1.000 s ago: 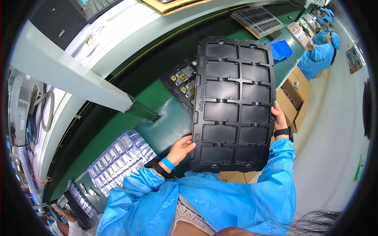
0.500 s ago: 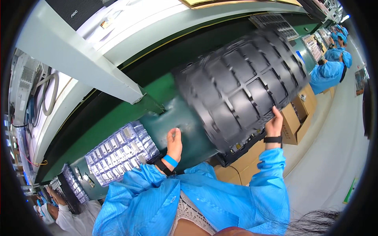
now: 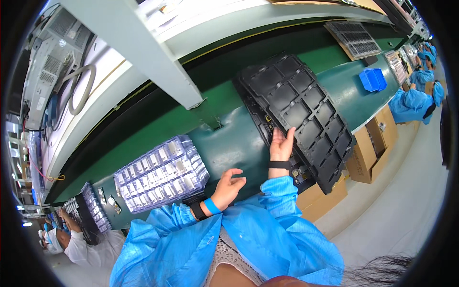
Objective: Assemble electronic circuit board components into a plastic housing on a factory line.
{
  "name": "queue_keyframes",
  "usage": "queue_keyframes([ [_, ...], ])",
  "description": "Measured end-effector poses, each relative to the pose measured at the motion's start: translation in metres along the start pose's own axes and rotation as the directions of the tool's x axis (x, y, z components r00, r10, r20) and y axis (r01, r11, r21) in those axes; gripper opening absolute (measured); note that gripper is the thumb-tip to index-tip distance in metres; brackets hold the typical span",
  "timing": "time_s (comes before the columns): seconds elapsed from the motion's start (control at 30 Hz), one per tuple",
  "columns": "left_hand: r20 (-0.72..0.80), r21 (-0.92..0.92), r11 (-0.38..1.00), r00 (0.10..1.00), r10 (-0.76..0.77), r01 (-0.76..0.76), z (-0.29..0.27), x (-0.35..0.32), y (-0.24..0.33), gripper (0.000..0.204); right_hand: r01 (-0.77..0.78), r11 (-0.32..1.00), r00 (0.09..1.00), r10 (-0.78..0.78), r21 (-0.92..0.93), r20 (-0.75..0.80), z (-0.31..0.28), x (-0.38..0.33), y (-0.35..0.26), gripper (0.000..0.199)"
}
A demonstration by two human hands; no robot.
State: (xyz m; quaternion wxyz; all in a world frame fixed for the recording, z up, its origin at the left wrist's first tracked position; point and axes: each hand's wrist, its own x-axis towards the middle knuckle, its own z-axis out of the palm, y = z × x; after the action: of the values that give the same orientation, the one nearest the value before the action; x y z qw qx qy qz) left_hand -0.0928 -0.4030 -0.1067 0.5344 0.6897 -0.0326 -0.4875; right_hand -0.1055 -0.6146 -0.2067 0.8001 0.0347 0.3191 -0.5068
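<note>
A black plastic compartment tray (image 3: 313,107) lies tilted over a second black tray (image 3: 260,119) that holds small electronic parts. My right hand (image 3: 280,147) is at the upper tray's left edge, its thumb lapping onto the tray and its fingers beside the edge, above the lower one. My left hand (image 3: 228,190) hovers over the green bench mat with nothing in it, fingers loosely bent and apart from the thumb. To its left lies a clear blister tray (image 3: 162,174) filled with rows of small white and silver parts.
A blue bin (image 3: 373,80) and a stack of parts trays (image 3: 354,39) sit farther right along the bench. Beside the bench stands an open cardboard box (image 3: 368,153). A grey post (image 3: 143,52) slants down at the left. Co-workers in blue (image 3: 413,103) sit at far right.
The upper black tray has swung down and turned, baring part of the lower tray. My right hand has moved left along it; my left hand has shifted right and nearer.
</note>
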Motion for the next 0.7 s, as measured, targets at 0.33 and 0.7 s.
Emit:
queue_keyframes([
  [0.33, 0.076, -0.033, 0.999, 0.997, 0.015, -0.013, -0.032, -0.027, -0.026, 0.032, -0.363, 0.582, 0.891, 0.445, -0.728, -0.088, -0.019, -0.015, 0.056, 0.041],
  [0.7, -0.02, -0.271, 0.963, 1.0, -0.006, 0.0, -0.081, -0.059, -0.01, 0.027, 0.526, -0.809, 0.685, 0.219, -0.263, 0.695, -0.042, -0.03, -0.032, 0.047],
])
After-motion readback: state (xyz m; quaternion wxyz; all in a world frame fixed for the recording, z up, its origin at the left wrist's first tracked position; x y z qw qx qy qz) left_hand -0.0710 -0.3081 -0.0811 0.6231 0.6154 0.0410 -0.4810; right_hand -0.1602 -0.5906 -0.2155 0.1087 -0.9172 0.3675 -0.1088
